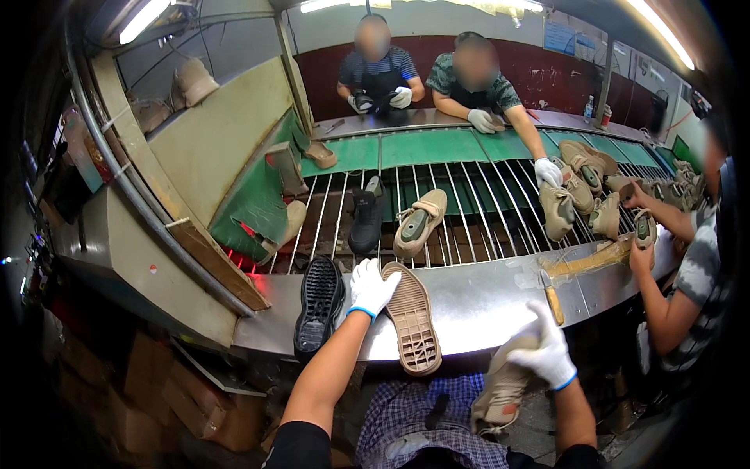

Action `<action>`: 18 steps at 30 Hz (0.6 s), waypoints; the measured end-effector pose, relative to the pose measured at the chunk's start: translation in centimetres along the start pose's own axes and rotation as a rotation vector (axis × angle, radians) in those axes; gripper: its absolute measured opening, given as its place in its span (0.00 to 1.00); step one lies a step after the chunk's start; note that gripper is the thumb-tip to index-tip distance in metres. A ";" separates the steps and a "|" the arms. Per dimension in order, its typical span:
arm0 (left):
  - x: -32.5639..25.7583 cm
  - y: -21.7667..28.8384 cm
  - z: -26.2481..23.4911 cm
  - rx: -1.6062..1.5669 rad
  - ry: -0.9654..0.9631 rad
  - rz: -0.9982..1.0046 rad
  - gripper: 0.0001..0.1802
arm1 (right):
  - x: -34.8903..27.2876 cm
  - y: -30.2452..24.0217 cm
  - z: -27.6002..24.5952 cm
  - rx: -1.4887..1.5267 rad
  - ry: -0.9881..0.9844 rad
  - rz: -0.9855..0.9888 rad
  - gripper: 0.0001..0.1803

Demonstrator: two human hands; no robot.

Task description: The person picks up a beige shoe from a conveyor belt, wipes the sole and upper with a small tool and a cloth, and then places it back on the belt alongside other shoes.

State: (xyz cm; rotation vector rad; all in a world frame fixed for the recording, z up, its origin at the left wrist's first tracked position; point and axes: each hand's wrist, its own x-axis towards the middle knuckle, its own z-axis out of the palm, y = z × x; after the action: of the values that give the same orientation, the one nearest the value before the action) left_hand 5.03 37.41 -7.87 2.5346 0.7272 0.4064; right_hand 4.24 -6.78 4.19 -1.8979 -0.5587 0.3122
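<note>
My left hand (371,288), in a white glove, lies on the metal ledge with its fingers stretched forward. It touches the toe end of a tan shoe sole (412,320), which rests tread up across the ledge's front edge. To the left of that hand lies a black shoe sole (319,306), also tread up. Off the ledge at the lower right, my gloved right hand (547,352) has a beige lace-up shoe (504,383), its thumb against the upper part. That shoe is tilted and slightly blurred; its far side is hidden.
Beyond the ledge (476,301) runs a metal-rod conveyor (476,211) bearing a black shoe (366,219) and a beige shoe (420,223). A wooden-handled knife (551,298) lies right. Two people work opposite; another at right handles shoes. A machine housing (168,258) borders the left.
</note>
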 end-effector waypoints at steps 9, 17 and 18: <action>-0.9 2.1 -1.7 -1.155 -0.258 -0.154 0.19 | -8.7 18.9 8.7 0.862 0.346 0.307 0.40; -9.4 10.6 -5.2 -1.170 -0.479 0.032 0.23 | -9.1 19.0 8.7 1.611 0.072 0.541 0.51; -10.6 11.7 -5.2 -1.142 -0.483 0.060 0.24 | -9.1 18.3 8.0 1.643 0.039 0.536 0.51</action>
State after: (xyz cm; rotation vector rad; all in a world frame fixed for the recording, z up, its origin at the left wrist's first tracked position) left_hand -0.77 24.57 0.93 1.4623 0.1260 0.1309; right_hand -3.00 -10.78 -16.17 -0.3853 0.2892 0.7628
